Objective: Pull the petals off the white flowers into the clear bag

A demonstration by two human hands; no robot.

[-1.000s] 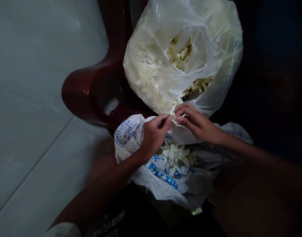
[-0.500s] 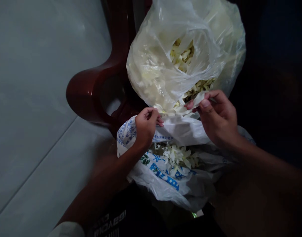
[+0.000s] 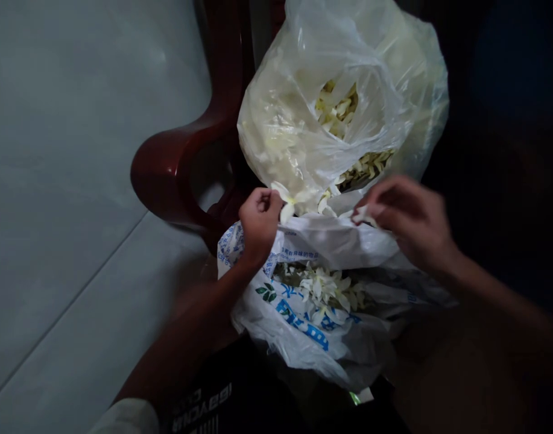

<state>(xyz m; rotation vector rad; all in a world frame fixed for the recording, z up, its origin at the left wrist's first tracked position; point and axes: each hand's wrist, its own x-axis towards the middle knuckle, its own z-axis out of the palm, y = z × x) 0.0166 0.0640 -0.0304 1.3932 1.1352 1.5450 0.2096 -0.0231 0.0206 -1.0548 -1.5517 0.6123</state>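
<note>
My left hand (image 3: 260, 222) is closed in a pinch on a white flower (image 3: 285, 202), whose petals spread out to the right of the fingertips. My right hand (image 3: 409, 220), blurred by motion, pinches a small white piece (image 3: 367, 215) between thumb and fingers; whether it is a petal or a bit of plastic I cannot make out. Below both hands lies an open white plastic bag (image 3: 303, 343) with blue print, holding a heap of white flowers (image 3: 325, 286). Beyond them, a clear plastic bag (image 3: 280, 129) bulges with yellowish-white flowers (image 3: 337, 111), seen through its torn-looking openings.
To the left, a curved dark-red wooden furniture arm (image 3: 161, 172) stands close to the clear bag. Pale floor tiles (image 3: 68, 181) cover the left side. Dark clothing with white letters (image 3: 199, 404) shows at the bottom. The right side is very dark.
The right hand has moved slightly down and right, away from the clear bag's lower opening. My left hand has turned slightly, and the flower at its fingertips now shows more fully. The view has shifted a little.
</note>
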